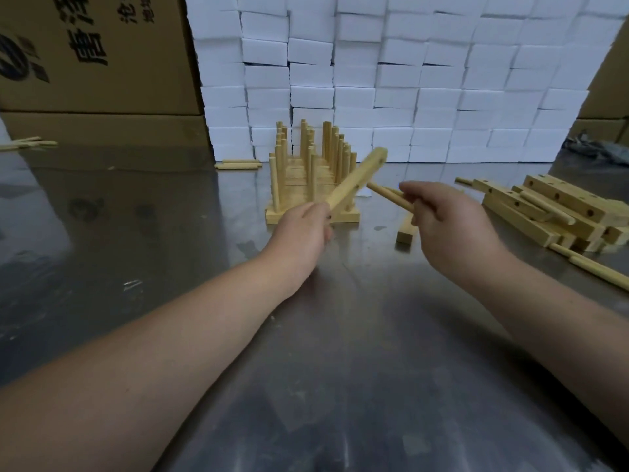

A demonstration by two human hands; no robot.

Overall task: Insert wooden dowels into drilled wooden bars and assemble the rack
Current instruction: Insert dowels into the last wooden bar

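Observation:
My left hand [303,229] grips a drilled wooden bar [357,177] by its near end; the bar slants up and to the right above the table. My right hand [442,219] holds wooden dowels [388,194] whose tips point left toward the bar's lower side, a short gap away. Behind the bar stand assembled rack pieces [306,178], bars with rows of upright dowels. A short bar piece [406,231] lies on the table under my right hand.
A pile of drilled bars and loose dowels [558,209] lies at the right on the metal table [340,335]. Two dowels [238,164] lie at the back left, more dowels [30,143] at the far left. White boxes [391,80] and cardboard cartons [95,52] wall the back.

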